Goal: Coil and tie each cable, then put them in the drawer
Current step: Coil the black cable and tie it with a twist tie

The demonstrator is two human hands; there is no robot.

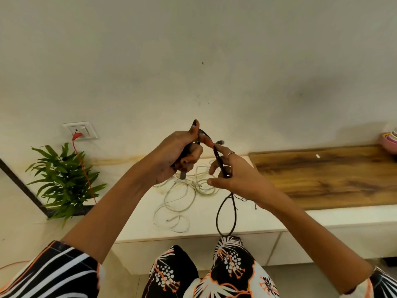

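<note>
Here, a black cable [226, 214] was held above the white cabinet top [214, 224] by both hands. The left hand [178, 154] was curled around a bundle of the cable's turns, with the thumb raised; most of what it gripped was hidden inside the fist, and only a dark grey plug end [183, 175] was seen sticking out below it. The right hand [234, 175] was seen pinching the same cable between thumb and fingers, the strand being run across its palm side; a ring was worn on one finger. A short arc of cable was stretched between the two hands, and a small connector tip [220, 142] was made out just above the right hand, though blurred. Below the right hand a long loop of the cable was left hanging past the front edge of the cabinet top.

A tangle of white cables [182, 194] was spread over the cabinet top's left part, partly covered by the hands; how many there were could not be told. A wooden board [322, 175] was laid on the right part, against the wall. At the far right edge, stacked bowls [390, 140] were cut off by the frame. A potted plant [62, 179] and a wall socket [80, 130] with an orange cord [86, 168] were seen to the left of the cabinet.
</note>
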